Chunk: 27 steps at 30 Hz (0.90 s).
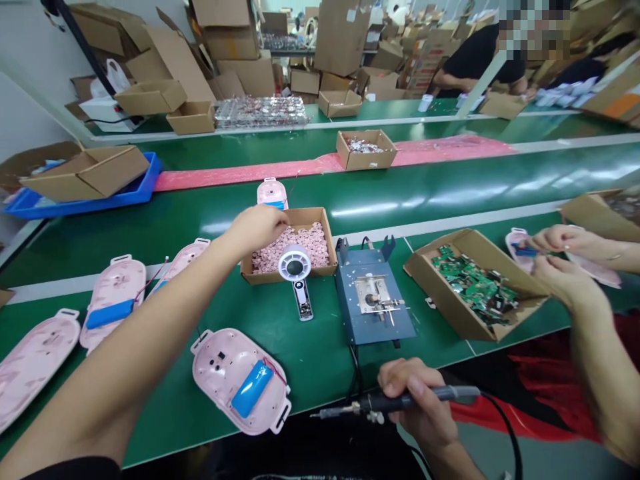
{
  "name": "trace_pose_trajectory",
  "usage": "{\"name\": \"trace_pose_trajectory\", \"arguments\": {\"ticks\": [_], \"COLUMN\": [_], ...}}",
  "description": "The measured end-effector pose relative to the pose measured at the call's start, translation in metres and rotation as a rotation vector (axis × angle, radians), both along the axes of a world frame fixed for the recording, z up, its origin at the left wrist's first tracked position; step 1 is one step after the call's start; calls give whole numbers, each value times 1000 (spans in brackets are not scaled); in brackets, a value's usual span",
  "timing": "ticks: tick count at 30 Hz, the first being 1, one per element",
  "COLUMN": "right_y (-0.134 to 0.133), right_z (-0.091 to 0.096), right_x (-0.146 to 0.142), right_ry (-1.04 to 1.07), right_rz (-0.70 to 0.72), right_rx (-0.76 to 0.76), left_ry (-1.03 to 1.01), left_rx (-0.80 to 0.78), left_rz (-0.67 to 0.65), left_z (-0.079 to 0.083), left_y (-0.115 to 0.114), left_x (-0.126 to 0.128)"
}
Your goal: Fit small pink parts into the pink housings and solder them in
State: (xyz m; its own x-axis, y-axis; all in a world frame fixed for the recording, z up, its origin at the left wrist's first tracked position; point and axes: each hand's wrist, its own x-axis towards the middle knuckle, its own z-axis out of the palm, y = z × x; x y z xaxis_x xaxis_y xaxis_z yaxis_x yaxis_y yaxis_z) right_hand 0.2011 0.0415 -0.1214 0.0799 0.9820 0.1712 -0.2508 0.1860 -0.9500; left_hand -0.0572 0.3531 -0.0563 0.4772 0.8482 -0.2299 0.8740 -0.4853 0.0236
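My left hand (257,227) reaches into a small cardboard box (293,272) of pink round parts (310,243), fingers curled down over the heap; what they pinch is hidden. My right hand (417,393) is closed round a soldering iron (395,402) near the table's front edge, tip pointing left. A pink shell half (225,363) with a blue battery (251,389) lies in front of me. A blue soldering stand (373,300) sits right of the box.
More pink shells (113,287) with blue batteries lie at left. A small white fan (296,267) rests by the box. A box of green circuit boards (475,283) stands at right, where another person's hands (560,257) handle a pink shell. Cartons crowd the far belt.
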Motion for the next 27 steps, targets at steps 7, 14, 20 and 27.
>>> {"name": "trace_pose_trajectory", "arguments": {"ticks": [7,14,20,27], "right_y": [-6,0,2,-6], "right_z": [-1,-3,-9,-13], "right_x": [0,5,1,5], "right_ry": [-54,6,41,27], "right_rz": [-90,-94,-53,-80], "right_rx": [-4,-53,-47,-38], "left_ry": [173,150,90,12], "left_rx": [-97,-114,-184,-122], "left_rz": [-23,26,11,120], "left_z": [-33,-34,-35,-14], "left_y": [33,36,36,24], "left_x": [48,49,49,49]}}
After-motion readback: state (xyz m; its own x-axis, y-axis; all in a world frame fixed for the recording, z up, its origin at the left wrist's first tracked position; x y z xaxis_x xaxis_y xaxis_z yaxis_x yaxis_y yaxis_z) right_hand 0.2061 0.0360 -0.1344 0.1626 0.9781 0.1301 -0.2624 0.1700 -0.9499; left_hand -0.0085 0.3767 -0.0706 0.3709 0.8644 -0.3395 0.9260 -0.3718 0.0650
